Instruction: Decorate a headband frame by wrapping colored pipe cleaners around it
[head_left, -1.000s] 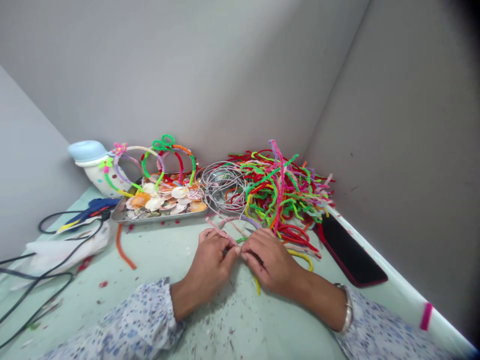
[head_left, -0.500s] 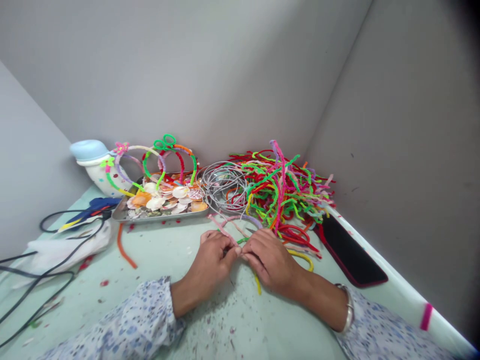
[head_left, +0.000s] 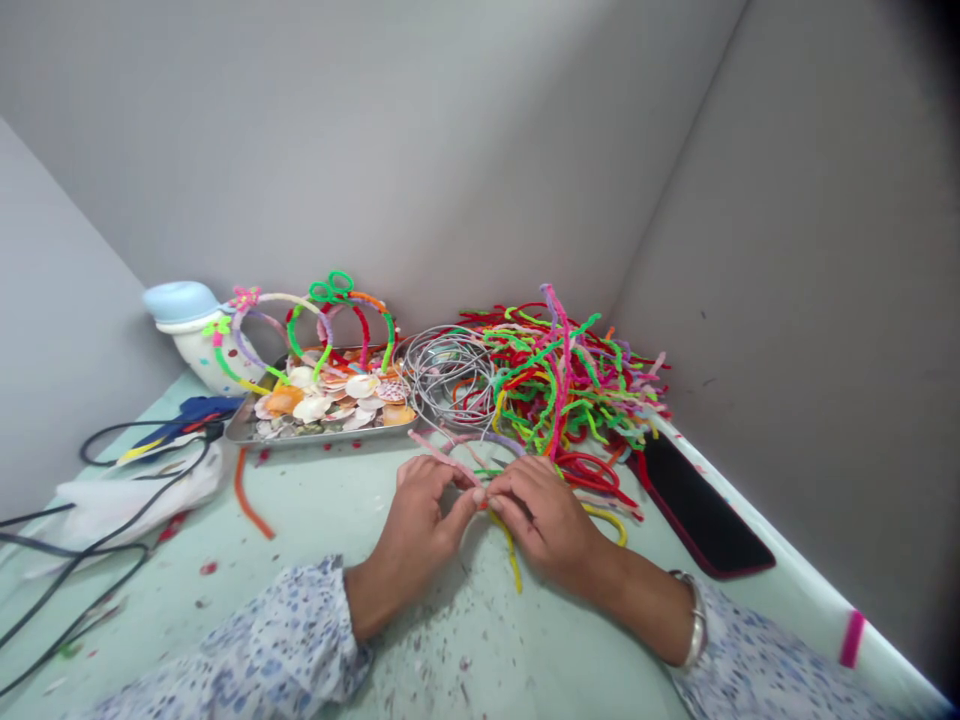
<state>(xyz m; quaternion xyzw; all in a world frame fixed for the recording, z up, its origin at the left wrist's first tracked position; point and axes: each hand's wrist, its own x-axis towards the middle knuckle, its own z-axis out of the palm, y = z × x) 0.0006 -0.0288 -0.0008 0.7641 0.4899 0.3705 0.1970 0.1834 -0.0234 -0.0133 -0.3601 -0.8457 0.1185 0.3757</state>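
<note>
My left hand (head_left: 424,510) and right hand (head_left: 544,515) still pinch the pink pipe cleaner (head_left: 442,457), the yellow pipe cleaner (head_left: 510,550) now more exposed mid-worktop.

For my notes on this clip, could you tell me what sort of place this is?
Probably a small craft work table in a walled corner: a heap of pipe cleaners, a tray of shells, and a glue gun.

Tray (head_left: 247,432) left of wire rings (head_left: 448,378), pipe cleaner pile (head_left: 570,385) right, phone (head_left: 701,510) farthest right
</note>
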